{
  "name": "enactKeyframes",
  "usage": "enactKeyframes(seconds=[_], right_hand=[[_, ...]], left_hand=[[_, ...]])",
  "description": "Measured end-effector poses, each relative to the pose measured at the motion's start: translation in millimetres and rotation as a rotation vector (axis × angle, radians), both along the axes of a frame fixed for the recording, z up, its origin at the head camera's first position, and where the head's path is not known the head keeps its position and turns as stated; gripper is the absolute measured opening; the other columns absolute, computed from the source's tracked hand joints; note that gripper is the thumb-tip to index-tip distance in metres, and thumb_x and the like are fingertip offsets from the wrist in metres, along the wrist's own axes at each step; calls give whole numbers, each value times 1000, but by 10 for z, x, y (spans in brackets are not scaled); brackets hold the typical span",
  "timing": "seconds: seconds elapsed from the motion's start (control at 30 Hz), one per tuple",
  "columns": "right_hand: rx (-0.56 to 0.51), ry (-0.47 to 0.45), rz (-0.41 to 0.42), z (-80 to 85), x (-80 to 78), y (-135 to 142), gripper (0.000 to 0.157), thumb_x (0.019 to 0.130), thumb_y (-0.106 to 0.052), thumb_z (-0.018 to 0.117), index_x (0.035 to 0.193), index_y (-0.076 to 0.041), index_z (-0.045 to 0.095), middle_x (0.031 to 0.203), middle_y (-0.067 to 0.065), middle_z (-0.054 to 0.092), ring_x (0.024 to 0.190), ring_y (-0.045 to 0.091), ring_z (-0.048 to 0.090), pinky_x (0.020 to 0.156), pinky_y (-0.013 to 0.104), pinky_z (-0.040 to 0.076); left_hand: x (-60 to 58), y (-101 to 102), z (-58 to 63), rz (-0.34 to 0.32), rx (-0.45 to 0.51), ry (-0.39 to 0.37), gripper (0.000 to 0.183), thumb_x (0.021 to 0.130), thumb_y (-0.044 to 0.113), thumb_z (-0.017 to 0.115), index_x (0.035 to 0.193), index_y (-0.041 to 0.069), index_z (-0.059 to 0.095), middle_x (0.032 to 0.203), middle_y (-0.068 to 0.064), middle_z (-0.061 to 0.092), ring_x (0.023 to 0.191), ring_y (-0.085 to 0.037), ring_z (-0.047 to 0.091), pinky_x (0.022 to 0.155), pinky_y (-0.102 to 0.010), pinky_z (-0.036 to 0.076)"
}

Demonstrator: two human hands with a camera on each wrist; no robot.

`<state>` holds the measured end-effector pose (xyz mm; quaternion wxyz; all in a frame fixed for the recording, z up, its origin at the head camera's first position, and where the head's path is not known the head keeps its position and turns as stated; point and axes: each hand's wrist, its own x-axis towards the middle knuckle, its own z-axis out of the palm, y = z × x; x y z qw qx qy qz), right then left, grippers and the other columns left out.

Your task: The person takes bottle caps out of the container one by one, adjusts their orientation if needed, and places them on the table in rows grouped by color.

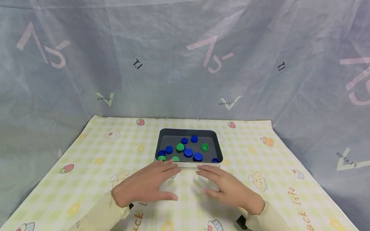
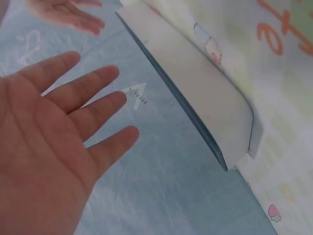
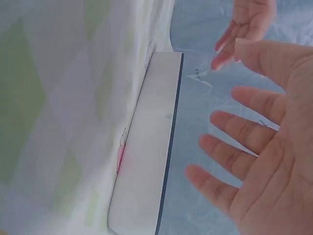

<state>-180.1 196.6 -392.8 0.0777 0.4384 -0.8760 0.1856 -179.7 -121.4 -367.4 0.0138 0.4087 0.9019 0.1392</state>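
A rectangular tray (image 1: 170, 132), dark inside and white outside, stands on the table in the head view. Several blue bottle caps (image 1: 198, 156) and green bottle caps (image 1: 205, 147) lie loose in it. My left hand (image 1: 150, 181) hovers by the tray's near left side, fingers extended and holding nothing. Across from it, my right hand (image 1: 229, 187) hovers near the front right side, also with nothing in it. Both wrist views show the tray's pale outer wall (image 2: 195, 88) beside spread fingers (image 3: 244, 129), with a gap between. The caps are hidden in those views.
A checked tablecloth (image 1: 110, 154) with cartoon prints covers the table. Behind and along the sides hangs a grey-blue curtain (image 1: 173, 86) with letter prints. A small black piece (image 1: 241, 222) shows at the right wrist.
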Motion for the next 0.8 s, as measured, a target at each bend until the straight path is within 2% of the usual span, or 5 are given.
enactKeyframes(seconds=[0.2, 0.33, 0.47, 0.67, 0.8], right_hand=[[-9, 27, 12, 92, -44, -43, 47, 94, -26, 71, 138, -15, 57, 142, 1, 55, 132, 19, 50, 101, 43, 47], [-19, 33, 32, 133, -95, -78, 41, 94, -24, 71, 132, -15, 62, 133, -3, 61, 126, 16, 56, 100, 40, 48], [-10, -7, 42, 187, -150, -116, 34, 95, -22, 70, 128, -16, 64, 127, -6, 64, 120, 15, 60, 97, 38, 50], [13, -58, 59, 262, -262, -206, 31, 97, -25, 67, 127, -17, 66, 125, -7, 65, 114, 10, 61, 94, 34, 51], [6, -93, 50, 277, -319, -267, 29, 98, -27, 66, 125, -18, 67, 122, -7, 66, 104, 6, 64, 88, 29, 53]], left_hand=[[-71, -45, 146, 3, 110, 182, 44, 96, 53, 60, 124, 20, 69, 120, 8, 67, 112, -10, 62, 97, -37, 49], [-128, -152, 315, 17, 209, 254, 17, 95, 36, 69, 100, 22, 74, 96, 12, 69, 86, -4, 64, 79, -32, 53], [-195, -259, 458, 106, 258, 308, 5, 91, 25, 75, 91, 23, 71, 87, 14, 65, 77, -3, 60, 72, -30, 51], [-355, -296, 510, 269, 190, 200, 6, 90, 24, 76, 92, 22, 71, 89, 11, 67, 82, -11, 62, 74, -35, 51], [-570, -225, 410, 316, 109, 95, 6, 91, 26, 75, 92, 23, 71, 88, 11, 66, 81, -11, 60, 76, -35, 51]])
